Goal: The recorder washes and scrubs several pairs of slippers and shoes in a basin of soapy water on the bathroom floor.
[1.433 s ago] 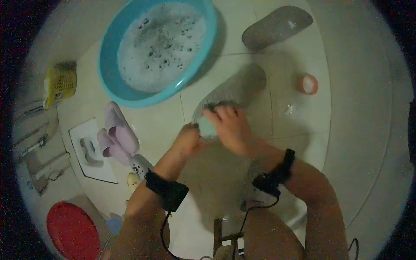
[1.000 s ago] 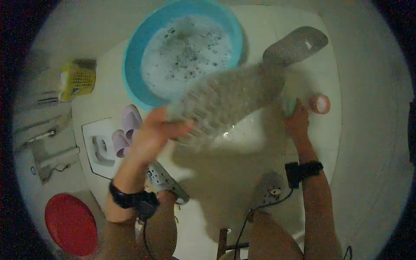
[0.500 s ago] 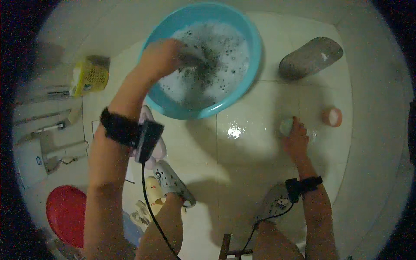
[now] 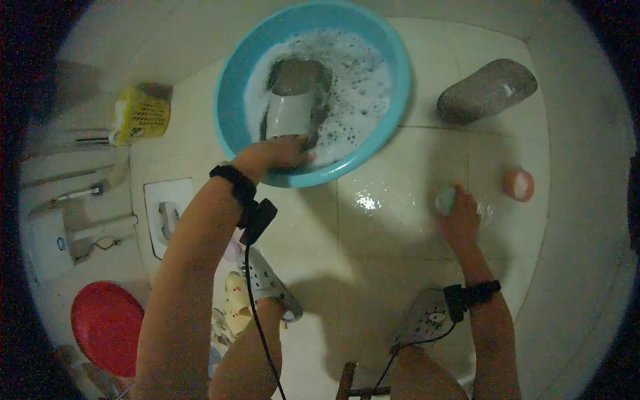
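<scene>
Left hand (image 4: 280, 153) at round blue plastic basin (image 4: 230, 100), right hand (image 4: 460, 215) low over pale tile floor (image 4: 400, 160).
From here: left half-curled at basin's near rim, by near end of grey, pale-banded slipper (image 4: 291, 115) in suds (image 4: 360, 87); can't tell if gripping. Right closed on small pale-green piece (image 4: 445, 200). Round orange container (image 4: 519, 184) near floor's right edge.

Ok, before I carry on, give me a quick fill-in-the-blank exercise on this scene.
The left hand is by the near end of a slipper in the light ____ basin.
The round orange item lies to the ____ of the right hand and the pale green item.
The perforated basket is ____.
The round thing at lower left is ____.
Missing words: blue; right; yellow; red.
</scene>
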A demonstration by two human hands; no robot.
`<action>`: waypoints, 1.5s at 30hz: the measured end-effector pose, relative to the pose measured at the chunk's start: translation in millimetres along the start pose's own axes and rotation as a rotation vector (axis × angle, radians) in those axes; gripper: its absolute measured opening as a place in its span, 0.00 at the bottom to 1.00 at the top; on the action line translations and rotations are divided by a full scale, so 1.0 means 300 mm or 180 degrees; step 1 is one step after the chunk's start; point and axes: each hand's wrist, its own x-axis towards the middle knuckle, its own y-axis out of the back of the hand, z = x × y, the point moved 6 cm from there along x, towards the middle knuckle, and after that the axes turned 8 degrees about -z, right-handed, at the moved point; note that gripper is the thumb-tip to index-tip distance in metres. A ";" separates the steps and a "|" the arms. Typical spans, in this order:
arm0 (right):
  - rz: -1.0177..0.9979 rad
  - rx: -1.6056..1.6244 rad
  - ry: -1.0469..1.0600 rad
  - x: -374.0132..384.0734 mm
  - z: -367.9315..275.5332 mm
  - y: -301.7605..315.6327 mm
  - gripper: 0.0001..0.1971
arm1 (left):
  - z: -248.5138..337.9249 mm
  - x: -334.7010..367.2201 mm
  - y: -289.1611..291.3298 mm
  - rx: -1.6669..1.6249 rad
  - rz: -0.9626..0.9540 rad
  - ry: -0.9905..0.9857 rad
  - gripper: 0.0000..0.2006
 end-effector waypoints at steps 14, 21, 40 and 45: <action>0.0223 -0.0572 0.0448 -0.055 -0.037 -0.001 0.39 | -0.179 0.259 -0.115 0.0048 -0.0849 0.0232 0.25; -0.0046 -0.0403 0.0065 -0.027 -0.069 0.049 0.43 | -0.171 0.179 -0.077 0.0347 0.0120 -0.0035 0.27; 0.0626 0.2823 0.1297 0.482 0.198 0.298 0.12 | 0.190 0.078 0.248 0.0206 0.1114 0.0173 0.21; -0.0711 0.4786 0.0144 0.550 -0.034 0.319 0.12 | 0.173 -0.093 0.282 0.0505 0.1981 0.0029 0.10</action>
